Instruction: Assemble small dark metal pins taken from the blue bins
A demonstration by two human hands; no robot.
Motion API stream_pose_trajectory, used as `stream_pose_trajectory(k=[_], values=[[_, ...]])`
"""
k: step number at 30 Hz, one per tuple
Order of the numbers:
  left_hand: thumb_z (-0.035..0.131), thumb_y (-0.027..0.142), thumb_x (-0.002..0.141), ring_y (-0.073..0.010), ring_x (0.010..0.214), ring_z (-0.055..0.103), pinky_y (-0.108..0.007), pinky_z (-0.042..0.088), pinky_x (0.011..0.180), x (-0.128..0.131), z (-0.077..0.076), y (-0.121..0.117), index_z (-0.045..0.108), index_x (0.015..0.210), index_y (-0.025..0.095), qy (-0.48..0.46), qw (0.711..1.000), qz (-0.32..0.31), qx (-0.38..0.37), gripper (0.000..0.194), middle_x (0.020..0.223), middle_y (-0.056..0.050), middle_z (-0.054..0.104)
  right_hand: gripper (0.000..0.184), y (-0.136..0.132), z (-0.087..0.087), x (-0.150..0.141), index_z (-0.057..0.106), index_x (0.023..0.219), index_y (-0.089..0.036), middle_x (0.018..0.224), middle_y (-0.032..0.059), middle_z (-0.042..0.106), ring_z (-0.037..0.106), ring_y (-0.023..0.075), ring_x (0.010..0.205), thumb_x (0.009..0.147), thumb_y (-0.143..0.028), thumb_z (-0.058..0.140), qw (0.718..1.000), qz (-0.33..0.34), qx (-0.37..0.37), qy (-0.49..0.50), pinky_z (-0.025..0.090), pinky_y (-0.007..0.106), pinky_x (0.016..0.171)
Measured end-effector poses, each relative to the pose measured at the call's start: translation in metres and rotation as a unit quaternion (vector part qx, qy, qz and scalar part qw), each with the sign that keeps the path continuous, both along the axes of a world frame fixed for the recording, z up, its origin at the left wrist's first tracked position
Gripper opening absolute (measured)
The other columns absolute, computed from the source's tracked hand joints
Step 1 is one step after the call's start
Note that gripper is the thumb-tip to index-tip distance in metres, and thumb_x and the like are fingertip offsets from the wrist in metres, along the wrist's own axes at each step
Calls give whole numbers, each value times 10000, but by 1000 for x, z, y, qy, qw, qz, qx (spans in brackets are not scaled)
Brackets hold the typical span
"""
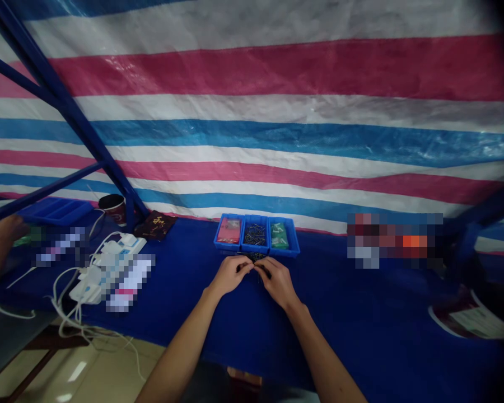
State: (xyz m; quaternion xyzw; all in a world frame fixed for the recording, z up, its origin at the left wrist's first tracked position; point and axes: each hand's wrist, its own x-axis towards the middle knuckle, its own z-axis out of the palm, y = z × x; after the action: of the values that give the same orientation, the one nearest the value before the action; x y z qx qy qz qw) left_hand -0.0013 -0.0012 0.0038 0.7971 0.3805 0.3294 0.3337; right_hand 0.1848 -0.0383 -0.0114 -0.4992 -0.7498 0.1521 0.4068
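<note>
My left hand (234, 275) and my right hand (276, 279) meet just in front of a row of blue bins, fingertips pinched together and nearly touching. Whatever is between the fingers is too small and dark to make out. Right behind the fingertips lies a small pile of dark, thin pieces (256, 256) that look like screws. More of these dark screw-like pieces (255, 235) fill the middle bin (248, 247). A pink packet (229, 230) lies in the left bin (227, 246), and a green packet (279, 235) in the right bin (294, 239).
A white power strip (105, 274) with plugs and cables stands on the left of the blue table (176, 291), near a brown packet (155, 225) and a dark cup (112, 208). Another person's hand (6, 232) is at far left, beside a blue tray (59, 211). A round tub (474, 316) stands right.
</note>
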Motion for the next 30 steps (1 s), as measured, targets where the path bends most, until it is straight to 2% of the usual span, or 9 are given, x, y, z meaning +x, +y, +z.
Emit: stream_pose_trajectory(k=[11, 30], values=[[544, 289, 975, -133, 659, 590, -224, 399, 641, 0, 0, 1, 691, 814, 155, 0, 1000, 0, 0, 256, 732, -14, 681, 215, -1, 3, -1, 695, 956, -231, 886, 52, 695, 661, 205, 831, 1013, -282, 494, 1000, -2, -3, -7, 500, 308, 770], [542, 298, 972, -127, 632, 583, -218, 396, 633, 0, -1, 1, 688, 818, 157, 5, 1000, 4, -12, 255, 717, -5, 685, 146, 1, -1, -1, 672, 955, -232, 891, 39, 668, 643, 184, 798, 987, -252, 531, 999, 4, 19, 26, 481, 278, 710]])
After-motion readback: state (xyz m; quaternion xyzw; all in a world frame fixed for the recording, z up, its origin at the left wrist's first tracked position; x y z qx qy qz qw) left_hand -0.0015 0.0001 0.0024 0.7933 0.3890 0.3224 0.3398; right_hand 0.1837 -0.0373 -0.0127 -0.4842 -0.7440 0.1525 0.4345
